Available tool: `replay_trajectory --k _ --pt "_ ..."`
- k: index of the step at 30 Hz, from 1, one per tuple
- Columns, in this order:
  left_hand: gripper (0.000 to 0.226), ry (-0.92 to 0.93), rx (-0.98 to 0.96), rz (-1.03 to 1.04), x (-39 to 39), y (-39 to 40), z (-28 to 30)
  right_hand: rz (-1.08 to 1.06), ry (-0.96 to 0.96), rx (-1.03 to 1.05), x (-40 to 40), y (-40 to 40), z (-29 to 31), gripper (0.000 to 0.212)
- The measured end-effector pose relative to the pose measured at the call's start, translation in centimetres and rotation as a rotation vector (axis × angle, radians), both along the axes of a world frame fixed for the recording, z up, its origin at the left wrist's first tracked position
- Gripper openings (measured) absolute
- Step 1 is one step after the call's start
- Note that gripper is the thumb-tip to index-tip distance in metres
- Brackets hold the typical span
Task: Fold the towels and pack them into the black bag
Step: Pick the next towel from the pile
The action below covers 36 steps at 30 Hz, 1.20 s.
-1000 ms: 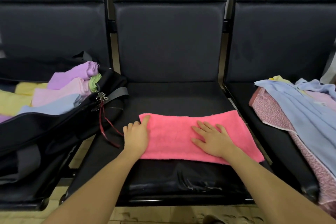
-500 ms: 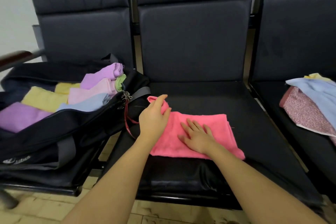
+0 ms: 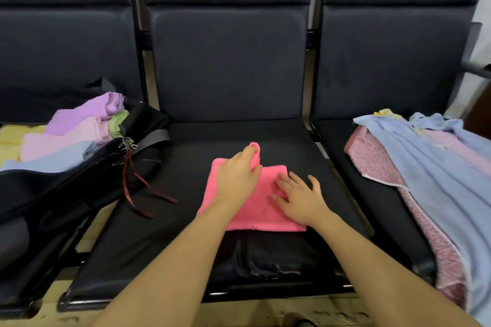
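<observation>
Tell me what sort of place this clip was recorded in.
Probably a waiting area: a row of linked dark padded seats on a metal frame over a tiled floor, with a black bag and loose towels laid on them.

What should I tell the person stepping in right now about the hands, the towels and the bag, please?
Left hand pinches a raised corner of the pink towel, mid-fold. Right hand presses flat on it.
The towel lies on the middle seat.
Black bag is open on the left seat, with folded towels inside.
Unfolded pile waits on the right seat.
Left: finish this fold, pack it, then do the pile.
</observation>
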<state>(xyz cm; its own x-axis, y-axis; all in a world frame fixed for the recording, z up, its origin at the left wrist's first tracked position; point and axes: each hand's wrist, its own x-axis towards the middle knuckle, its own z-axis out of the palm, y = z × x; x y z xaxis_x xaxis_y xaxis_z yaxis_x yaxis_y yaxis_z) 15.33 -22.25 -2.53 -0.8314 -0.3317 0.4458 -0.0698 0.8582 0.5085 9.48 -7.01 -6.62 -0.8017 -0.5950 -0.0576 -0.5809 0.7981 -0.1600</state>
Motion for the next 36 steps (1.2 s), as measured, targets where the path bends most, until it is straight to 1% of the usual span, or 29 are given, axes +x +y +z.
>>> replay_trajectory --k 3,4,5,7,8,9,10,11,13,14,15,17,19,22,24,28,32,35,36 --pt "0.030 0.054 0.067 0.024 -1.2 1.1 -0.4 -0.137 0.018 -0.228 -0.4 0.5 0.3 0.041" --pt "0.030 0.041 0.124 0.020 -1.7 1.4 -0.5 -0.177 0.024 -0.285 -0.5 0.7 0.5 0.037" --pt "0.031 -0.001 0.206 -0.011 -2.1 1.8 -0.5 -0.203 0.020 -0.325 -0.6 0.8 0.7 0.035" --pt "0.041 -0.133 0.361 -0.123 -2.8 2.1 -0.7 -0.236 -0.007 -0.385 -0.6 0.9 0.8 0.035" --pt "0.047 -0.188 0.393 -0.161 -2.9 2.0 -0.9 -0.258 -0.025 -0.422 -0.7 0.9 0.8 0.035" --pt "0.048 -0.222 0.392 -0.163 -2.8 1.7 -1.1 -0.285 -0.042 -0.465 -0.7 0.8 0.9 0.036" --pt "0.045 -0.241 0.357 -0.133 -2.5 1.2 -1.4 -0.306 -0.054 -0.509 -0.7 0.7 1.0 0.037" --pt "0.041 -0.264 0.251 -0.084 -1.9 0.6 -1.7 -0.308 -0.051 -0.538 -0.7 0.6 1.1 0.037" --pt "0.037 -0.354 -0.057 -0.025 -0.5 -0.5 -2.7 -0.235 0.003 -0.525 -0.3 0.2 1.3 0.035" --pt "0.039 -0.428 -0.162 -0.038 0.1 -1.1 -3.3 -0.177 0.028 -0.494 0.0 -0.2 1.5 0.036" --pt "0.043 -0.512 -0.199 -0.060 0.5 -1.6 -3.9 -0.114 0.040 -0.453 0.3 -0.7 1.6 0.038" --pt "0.050 -0.685 -0.160 -0.077 0.8 -2.5 -4.8 -0.008 0.032 -0.347 0.8 -1.8 1.7 0.043" --pt "0.052 -0.767 -0.132 -0.079 0.9 -3.2 -5.3 0.045 -0.007 -0.203 1.1 -2.7 1.3 0.048" --pt "0.051 -0.755 -0.121 -0.075 0.9 -4.1 -5.7 0.050 -0.101 -0.016 0.8 -2.9 0.4 0.055" --pt "0.050 -0.732 -0.117 -0.073 0.6 -4.8 -6.0 0.057 -0.141 0.039 0.3 -3.2 -0.2 0.057" --pt "0.049 -0.657 -0.141 -0.059 -0.2 -5.8 -6.7 0.048 -0.186 0.029 -0.7 -4.0 -1.0 0.057" --pt "0.048 -0.491 -0.167 -0.021 -0.6 -6.4 -6.8 0.039 -0.191 -0.002 -1.9 -4.8 -1.4 0.057" --pt "0.047 -0.407 -0.240 -0.004 -0.3 -6.6 -6.4 0.034 -0.189 -0.023 -2.0 -4.9 -1.2 0.057" --pt "0.050 -0.404 -0.275 -0.008 0.0 -6.6 -6.2 0.029 -0.186 -0.048 -1.9 -4.8 -1.1 0.056"
